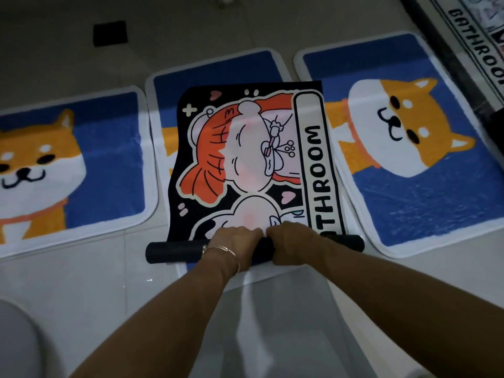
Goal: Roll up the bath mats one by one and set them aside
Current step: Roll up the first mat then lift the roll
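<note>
A black bath mat [253, 159] with an orange-haired cartoon figure and the word BATHROOM lies on the floor, on top of a blue mat [218, 69]. Its near edge is rolled into a thin black roll [174, 251]. My left hand [234, 245] and my right hand [293, 244] sit side by side at the middle of the roll, fingers curled over it. A blue mat with a shiba dog [68, 170] lies flat to the left, and another [414, 143] lies flat to the right.
At the top right lies another mat [480, 50] printed with BATHROOM, beside a dark bar [441, 47]. A black square [110, 33] marks the pale tiled floor [81, 296] at the back. A grey rounded object [16, 345] sits at the bottom left.
</note>
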Demonstrator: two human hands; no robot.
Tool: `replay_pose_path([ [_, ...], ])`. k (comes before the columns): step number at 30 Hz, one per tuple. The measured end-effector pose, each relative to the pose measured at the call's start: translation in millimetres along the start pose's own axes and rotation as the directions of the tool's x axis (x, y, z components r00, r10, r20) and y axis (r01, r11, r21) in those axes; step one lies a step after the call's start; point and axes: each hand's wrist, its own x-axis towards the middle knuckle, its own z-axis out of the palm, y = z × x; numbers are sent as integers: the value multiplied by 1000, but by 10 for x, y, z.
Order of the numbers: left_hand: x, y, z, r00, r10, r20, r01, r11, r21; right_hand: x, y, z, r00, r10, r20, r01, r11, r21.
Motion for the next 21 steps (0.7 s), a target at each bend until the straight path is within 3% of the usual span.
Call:
replay_pose_path([
  [4, 104, -48, -45, 985, 17, 173, -1, 996, -87, -129, -64, 238, 975, -8, -221, -13, 995, -96],
  [6, 87, -29, -46, 988, 38, 151, -23, 995, -97, -138, -43, 219, 983, 23, -184, -34, 998, -53],
  [10, -7, 50, 46, 997, 1, -77, -2, 1000, -8, -50, 50, 22, 1000, -7, 25, 6, 1000, 11],
  [15, 120, 20, -59, 992, 17, 127, -8, 997, -72, -181, 8, 184, 969, -18, -246, -8, 995, -103],
  [21, 39, 92, 3, 993, 22, -115, -23, 1000, -9, -81, 140, 25, 999, -11, -35, 14, 997, 78],
])
